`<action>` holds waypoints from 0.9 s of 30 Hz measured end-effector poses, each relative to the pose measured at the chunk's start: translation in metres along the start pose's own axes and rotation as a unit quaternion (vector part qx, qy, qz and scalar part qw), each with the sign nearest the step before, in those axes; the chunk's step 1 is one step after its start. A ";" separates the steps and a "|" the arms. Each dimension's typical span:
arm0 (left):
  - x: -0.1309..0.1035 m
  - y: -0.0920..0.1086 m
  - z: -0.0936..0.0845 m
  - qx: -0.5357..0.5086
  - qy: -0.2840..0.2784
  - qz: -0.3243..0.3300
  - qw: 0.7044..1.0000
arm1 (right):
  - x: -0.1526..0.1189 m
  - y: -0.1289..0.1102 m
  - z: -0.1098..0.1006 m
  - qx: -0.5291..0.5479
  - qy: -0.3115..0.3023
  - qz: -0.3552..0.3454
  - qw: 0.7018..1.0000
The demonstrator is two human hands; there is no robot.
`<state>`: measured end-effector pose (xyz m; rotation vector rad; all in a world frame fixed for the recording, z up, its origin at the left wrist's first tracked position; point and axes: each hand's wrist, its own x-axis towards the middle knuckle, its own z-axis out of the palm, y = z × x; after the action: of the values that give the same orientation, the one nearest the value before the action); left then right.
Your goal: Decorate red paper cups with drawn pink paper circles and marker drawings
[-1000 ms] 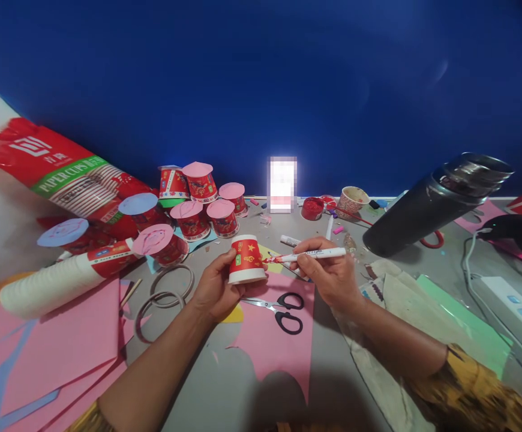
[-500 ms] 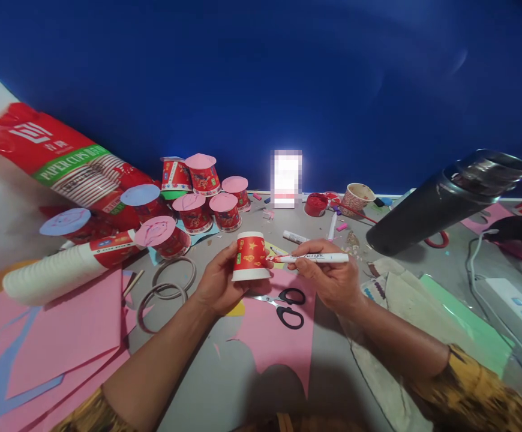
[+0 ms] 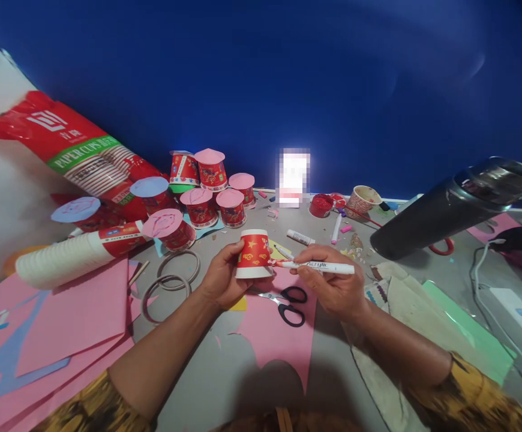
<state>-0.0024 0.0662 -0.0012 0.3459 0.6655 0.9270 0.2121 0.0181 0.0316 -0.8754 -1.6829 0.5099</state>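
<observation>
Left hand (image 3: 220, 277): curled round red paper cup (image 3: 254, 253), holding it
Cup pose: upside down, white rim low, above the table (image 3: 198, 372), ahead of the person
Right hand (image 3: 332, 285): pinching white marker (image 3: 333, 267), near level
Marker tip: red, at cup's right side; can't tell if touching
Below cup: black-handled scissors (image 3: 281, 299) on cut pink paper (image 3: 279, 342)
Left of cup: 2 grey rings (image 3: 171, 278), overlapping
Right: dark flask (image 3: 436, 210), tilted in view

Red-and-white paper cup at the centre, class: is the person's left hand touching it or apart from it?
Touching. The head view shows the left hand gripping the red-and-white paper cup, thumb against its side.
</observation>
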 end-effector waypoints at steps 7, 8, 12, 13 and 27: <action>0.001 -0.003 0.000 0.009 0.012 0.001 1.000 | 0.002 -0.005 0.004 -0.010 -0.030 -0.061 0.998; 0.001 -0.004 0.001 0.006 0.012 0.005 1.000 | 0.002 -0.005 0.004 -0.015 -0.031 -0.062 0.997; 0.001 -0.005 0.004 -0.003 0.016 0.023 1.000 | 0.002 -0.004 0.004 -0.038 -0.040 -0.067 0.996; 0.001 -0.006 0.004 -0.003 0.016 0.025 1.000 | 0.002 -0.004 0.004 -0.042 -0.042 -0.067 0.996; 0.000 -0.005 0.006 -0.008 0.018 0.023 1.000 | 0.002 0.000 0.005 -0.031 -0.044 -0.083 0.995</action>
<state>0.0046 0.0634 0.0001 0.3310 0.6855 0.9843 0.2070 0.0206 0.0312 -0.7593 -1.8427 0.3891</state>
